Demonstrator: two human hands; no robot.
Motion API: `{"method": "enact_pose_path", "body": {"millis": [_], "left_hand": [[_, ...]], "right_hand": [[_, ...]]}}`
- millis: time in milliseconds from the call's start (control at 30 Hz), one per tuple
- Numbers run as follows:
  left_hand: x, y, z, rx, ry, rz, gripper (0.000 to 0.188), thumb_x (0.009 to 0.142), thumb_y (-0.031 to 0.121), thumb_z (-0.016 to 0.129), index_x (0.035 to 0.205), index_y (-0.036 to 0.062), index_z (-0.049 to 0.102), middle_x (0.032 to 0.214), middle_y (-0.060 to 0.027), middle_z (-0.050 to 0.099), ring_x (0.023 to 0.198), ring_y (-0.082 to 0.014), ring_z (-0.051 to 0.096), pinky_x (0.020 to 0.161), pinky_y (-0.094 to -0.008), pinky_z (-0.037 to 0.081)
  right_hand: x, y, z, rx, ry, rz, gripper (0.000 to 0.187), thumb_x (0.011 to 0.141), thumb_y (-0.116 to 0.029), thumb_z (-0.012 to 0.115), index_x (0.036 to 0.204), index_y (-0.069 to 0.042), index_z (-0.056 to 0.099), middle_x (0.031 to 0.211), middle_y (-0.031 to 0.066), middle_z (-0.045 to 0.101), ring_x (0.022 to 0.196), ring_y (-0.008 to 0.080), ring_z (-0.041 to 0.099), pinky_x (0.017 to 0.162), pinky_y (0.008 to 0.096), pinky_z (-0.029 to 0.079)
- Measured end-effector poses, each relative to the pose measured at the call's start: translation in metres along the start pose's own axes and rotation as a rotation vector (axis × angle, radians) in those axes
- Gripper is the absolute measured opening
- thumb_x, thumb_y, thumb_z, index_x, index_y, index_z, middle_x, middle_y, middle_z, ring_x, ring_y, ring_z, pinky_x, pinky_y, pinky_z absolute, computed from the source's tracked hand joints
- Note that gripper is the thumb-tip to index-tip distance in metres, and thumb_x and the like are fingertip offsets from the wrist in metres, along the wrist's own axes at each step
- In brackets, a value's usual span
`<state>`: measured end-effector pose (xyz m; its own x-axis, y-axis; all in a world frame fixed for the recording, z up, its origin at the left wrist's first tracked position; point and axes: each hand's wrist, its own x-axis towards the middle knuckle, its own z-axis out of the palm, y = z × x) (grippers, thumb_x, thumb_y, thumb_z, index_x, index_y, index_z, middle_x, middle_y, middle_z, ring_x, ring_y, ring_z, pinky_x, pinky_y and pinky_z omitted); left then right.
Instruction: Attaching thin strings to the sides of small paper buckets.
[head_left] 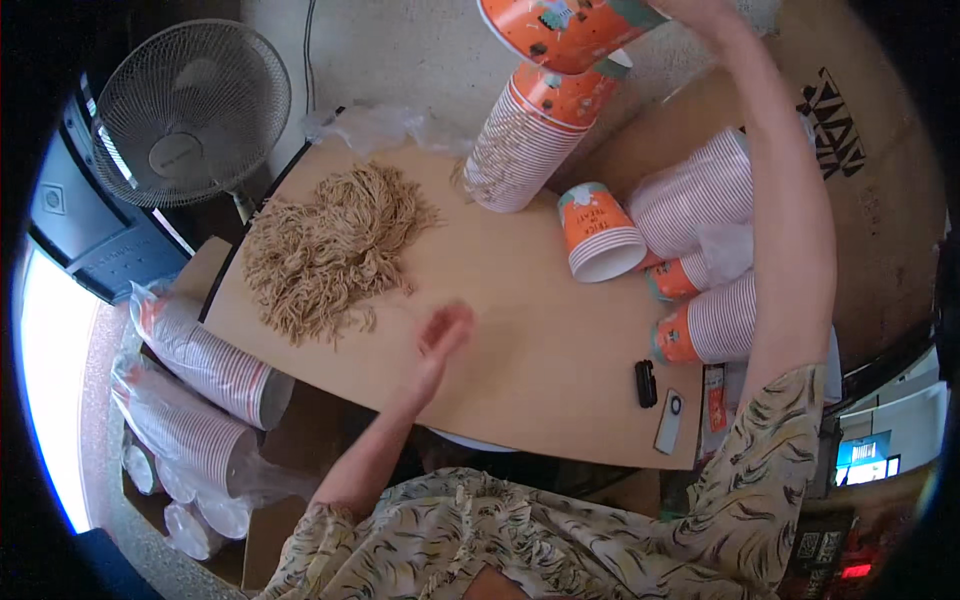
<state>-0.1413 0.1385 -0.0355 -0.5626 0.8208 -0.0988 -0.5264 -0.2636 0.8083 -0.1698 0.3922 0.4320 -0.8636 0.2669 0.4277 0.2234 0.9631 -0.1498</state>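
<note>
My right arm reaches up to the top edge of the view. There my right hand, partly cut off by the frame, grips an orange paper bucket tilted above a tall stack. That stack of nested paper buckets stands at the back of the table, with twisted cord along its left side. My left hand hovers over the middle of the table, blurred, loosely open with nothing visible in it. Left of it lies a heap of tan twisted-cord pieces. A short stack of orange buckets lies tipped toward me.
Bagged stacks of buckets lie along the table's right side. Near the front right are a small black tool and a flat pale object. More bagged bucket stacks sit off the left edge, below a standing fan.
</note>
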Motion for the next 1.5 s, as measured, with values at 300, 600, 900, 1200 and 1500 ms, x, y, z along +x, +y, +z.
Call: {"method": "enact_pose_path", "body": {"millis": [300,600,900,1200,1500], "left_hand": [[-0.024,-0.049,-0.005,0.514,-0.195,0.168,0.013,0.097,0.007,0.063,0.107,-0.001,0.067,0.09,-0.005,0.071,0.078,-0.0078,0.065,0.069,-0.0237,0.053],[-0.029,-0.033,-0.002,0.749,-0.19,0.28,0.011,0.093,0.007,0.065,0.102,0.0011,0.069,0.082,-0.0096,0.07,0.068,-0.0153,0.067,0.061,-0.029,0.054],[-0.024,-0.044,-0.002,0.906,-0.231,0.342,0.011,0.09,0.009,0.068,0.1,0.0033,0.069,0.086,-0.0142,0.069,0.067,-0.0249,0.068,0.06,-0.0341,0.054],[-0.02,-0.044,0.006,0.869,-0.168,0.246,0.01,0.092,0.006,0.068,0.101,0.002,0.07,0.083,-0.0119,0.071,0.069,-0.0187,0.068,0.062,-0.0302,0.054],[0.078,-0.012,0.081,0.982,-0.364,0.356,0.018,0.096,0.01,0.065,0.11,0.0023,0.072,0.089,-0.011,0.073,0.072,-0.0138,0.067,0.064,-0.0283,0.054]], "right_hand": [[0.055,0.045,0.005,-0.148,0.049,0.32,0.095,0.074,-0.047,0.082,0.148,-0.001,0.045,0.145,0.0227,0.051,0.132,0.0333,0.052,0.108,0.0415,0.043],[0.026,0.092,0.035,-0.037,0.011,0.446,0.085,0.075,-0.046,0.082,0.14,0.002,0.053,0.137,0.0223,0.057,0.125,0.0319,0.056,0.104,0.0392,0.046],[0.02,0.149,0.107,0.226,0.067,0.095,0.075,0.08,-0.053,0.073,0.14,-0.011,0.058,0.123,0.0143,0.069,0.117,0.0251,0.062,0.103,0.0393,0.046],[-0.061,0.152,0.108,0.258,0.186,0.375,0.084,0.082,-0.052,0.072,0.148,-0.008,0.045,0.153,0.0212,0.042,0.14,0.0389,0.041,0.113,0.0395,0.034],[-0.32,0.212,0.24,0.328,-0.012,1.013,0.052,0.094,-0.047,0.062,0.091,0.003,0.073,0.067,0.0092,0.069,0.063,0.0232,0.069,0.063,0.0388,0.056]]}}
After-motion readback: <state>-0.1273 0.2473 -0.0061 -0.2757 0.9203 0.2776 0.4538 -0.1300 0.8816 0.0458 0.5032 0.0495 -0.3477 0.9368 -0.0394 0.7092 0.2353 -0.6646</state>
